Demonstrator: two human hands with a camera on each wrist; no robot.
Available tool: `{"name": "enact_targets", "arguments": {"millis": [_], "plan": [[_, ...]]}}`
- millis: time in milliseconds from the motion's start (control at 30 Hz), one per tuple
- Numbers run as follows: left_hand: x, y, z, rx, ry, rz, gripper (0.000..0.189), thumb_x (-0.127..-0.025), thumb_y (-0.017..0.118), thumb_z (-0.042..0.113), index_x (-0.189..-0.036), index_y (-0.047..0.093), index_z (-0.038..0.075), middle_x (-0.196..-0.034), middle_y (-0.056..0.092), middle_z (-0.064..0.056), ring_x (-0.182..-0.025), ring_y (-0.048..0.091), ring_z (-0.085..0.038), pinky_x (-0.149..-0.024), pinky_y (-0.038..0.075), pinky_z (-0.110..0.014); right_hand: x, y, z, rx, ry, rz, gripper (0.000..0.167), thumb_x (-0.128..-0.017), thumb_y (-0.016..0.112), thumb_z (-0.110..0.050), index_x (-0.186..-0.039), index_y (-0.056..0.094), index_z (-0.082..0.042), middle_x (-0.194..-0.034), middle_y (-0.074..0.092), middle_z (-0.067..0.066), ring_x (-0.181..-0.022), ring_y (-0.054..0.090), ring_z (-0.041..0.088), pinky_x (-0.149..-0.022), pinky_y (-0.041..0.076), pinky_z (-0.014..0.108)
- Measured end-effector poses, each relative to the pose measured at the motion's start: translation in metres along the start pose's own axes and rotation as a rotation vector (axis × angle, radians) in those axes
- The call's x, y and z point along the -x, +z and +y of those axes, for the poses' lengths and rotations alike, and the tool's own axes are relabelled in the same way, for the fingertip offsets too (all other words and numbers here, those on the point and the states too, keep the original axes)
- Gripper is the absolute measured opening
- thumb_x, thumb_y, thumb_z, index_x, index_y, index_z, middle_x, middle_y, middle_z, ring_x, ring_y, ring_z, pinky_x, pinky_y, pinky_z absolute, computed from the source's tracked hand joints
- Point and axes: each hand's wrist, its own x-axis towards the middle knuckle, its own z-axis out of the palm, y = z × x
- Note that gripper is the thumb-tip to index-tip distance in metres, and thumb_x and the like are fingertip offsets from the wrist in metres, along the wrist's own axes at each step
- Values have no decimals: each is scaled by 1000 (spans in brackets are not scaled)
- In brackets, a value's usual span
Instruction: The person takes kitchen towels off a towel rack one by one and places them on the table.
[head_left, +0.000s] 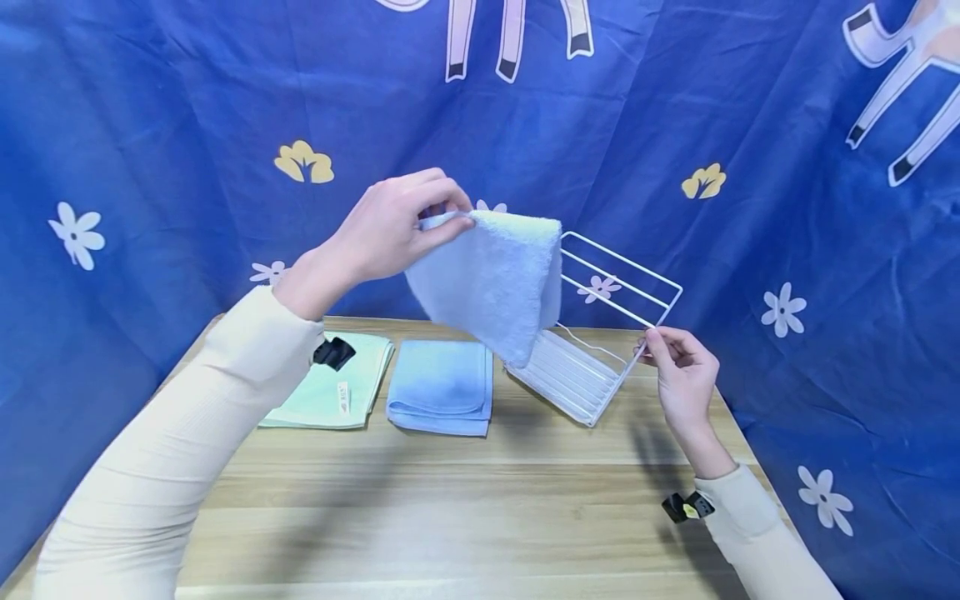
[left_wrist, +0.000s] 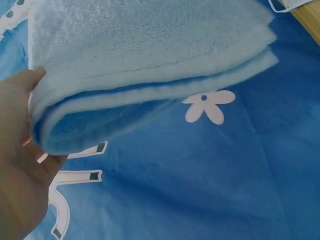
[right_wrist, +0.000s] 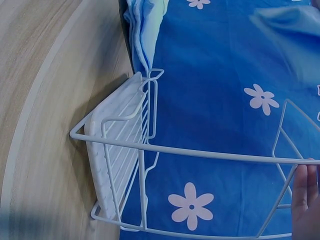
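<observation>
A folded, fluffy light blue towel (head_left: 487,279) hangs in the air from my left hand (head_left: 408,221), which pinches its upper left corner between thumb and fingers. In the left wrist view the towel (left_wrist: 150,45) shows several layers, with the thumb on its face. My right hand (head_left: 684,375) holds a side bar of a white wire rack (head_left: 573,379) between thumb and fingers. The rack has a slatted white base low over the table and an open frame above. Part of the rack's left side is hidden behind the towel in the head view.
A mint green folded towel (head_left: 318,383) with a small white label lies at the back left of the wooden table (head_left: 450,517). Beside it lies a folded blue towel (head_left: 438,379). A blue curtain (head_left: 187,125) with printed flowers and animals encloses the table.
</observation>
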Motion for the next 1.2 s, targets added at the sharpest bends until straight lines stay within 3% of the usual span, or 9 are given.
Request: {"name": "enact_targets", "arguments": {"millis": [500, 833, 1200], "plan": [[72, 4, -3, -31, -4, -6, 6, -94, 79, 10, -97, 74, 12, -84, 63, 1, -65, 47, -8, -60, 38, -26, 0, 0, 0, 8, 9, -1, 7, -98, 69, 5, -95, 75, 7, -78, 78, 6, -68, 76, 10, -66, 63, 22], [105, 13, 8, 48, -13, -52, 12, -92, 80, 5, -99, 74, 13, -86, 66, 3, -64, 45, -3, -57, 40, -22, -3, 1, 1, 27, 15, 12, 6, -97, 70, 4, -94, 75, 6, -78, 78, 7, -68, 76, 11, -66, 63, 23], [147, 24, 26, 139, -75, -84, 18, -90, 79, 3, -99, 72, 17, -85, 67, 8, -70, 52, 0, -60, 45, -19, 0, 1, 1, 19, 21, 6, 6, -98, 70, 4, -95, 75, 6, -77, 78, 4, -67, 75, 9, -66, 62, 21]]}}
